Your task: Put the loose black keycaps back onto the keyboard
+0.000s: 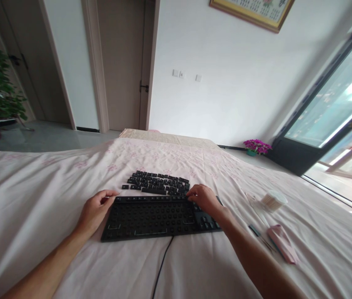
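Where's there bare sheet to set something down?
Bare sheet lies left of the left hand, and nearer than the keyboard, between its cable and the right forearm. It is crowded just beyond the keyboard with loose keycaps, and right of that forearm with a pink item and round container.

So it's all on a wrinkly, pale flowery sheet (54, 195). Black keyboard (151, 218) lies flat, main block bare, cable (163, 261) running off the near side. Loose keycaps (157, 182) sit in rough rows just past its far edge. Over right: round tub (274, 200), pink cloth-looking thing (282, 244), skinny dark-ended tool (254, 230).
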`<state>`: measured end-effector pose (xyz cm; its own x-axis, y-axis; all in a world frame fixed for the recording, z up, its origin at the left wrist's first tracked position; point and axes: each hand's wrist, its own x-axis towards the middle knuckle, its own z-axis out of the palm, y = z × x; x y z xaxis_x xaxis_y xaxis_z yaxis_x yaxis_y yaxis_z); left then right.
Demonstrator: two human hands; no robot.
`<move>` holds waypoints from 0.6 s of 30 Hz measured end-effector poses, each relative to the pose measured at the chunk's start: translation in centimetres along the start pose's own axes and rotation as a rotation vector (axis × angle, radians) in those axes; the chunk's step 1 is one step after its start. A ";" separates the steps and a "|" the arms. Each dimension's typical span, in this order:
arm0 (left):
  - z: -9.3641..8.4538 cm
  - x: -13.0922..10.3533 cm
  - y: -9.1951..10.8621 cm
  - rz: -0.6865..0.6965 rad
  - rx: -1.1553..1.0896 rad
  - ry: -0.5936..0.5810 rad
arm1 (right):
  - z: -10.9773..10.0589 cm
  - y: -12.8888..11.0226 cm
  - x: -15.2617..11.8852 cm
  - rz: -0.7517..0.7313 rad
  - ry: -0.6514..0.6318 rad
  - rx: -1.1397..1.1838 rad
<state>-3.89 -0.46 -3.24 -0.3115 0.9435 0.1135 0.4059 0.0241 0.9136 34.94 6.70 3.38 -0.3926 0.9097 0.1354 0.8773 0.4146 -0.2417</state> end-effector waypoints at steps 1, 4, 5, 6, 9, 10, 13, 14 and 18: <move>0.0 0.0 0.1 -0.002 0.002 0.000 | 0.0 -0.1 0.0 -0.007 -0.001 -0.018; 0.0 0.0 0.1 -0.006 0.006 0.001 | -0.2 -0.6 -0.3 -0.035 0.011 -0.074; 0.0 0.0 0.1 -0.007 0.008 0.001 | -0.2 -0.7 -0.3 -0.046 0.016 -0.090; 0.0 0.0 0.1 -0.009 0.009 0.000 | -0.2 -0.8 -0.4 -0.058 0.019 -0.106; 0.0 0.1 0.1 -0.012 0.010 -0.003 | -0.3 -0.9 -0.7 -0.092 0.017 -0.141; 0.0 0.1 0.1 -0.011 0.010 -0.003 | -0.2 -0.9 -0.8 -0.100 0.016 -0.143; 0.1 0.0 0.1 -0.003 0.010 0.004 | 0.1 -0.6 -1.0 -0.102 0.034 -0.119; 0.1 0.0 0.1 -0.001 0.009 0.007 | 0.2 -0.5 -1.1 -0.099 0.043 -0.108; 0.1 0.0 0.0 0.000 -0.008 0.005 | 0.4 -0.6 -1.1 -0.123 0.067 -0.116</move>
<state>-3.78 -0.37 -3.28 -0.3161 0.9417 0.1155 0.3990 0.0215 0.9167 34.72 5.48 3.04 -0.4828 0.8472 0.2216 0.8514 0.5133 -0.1076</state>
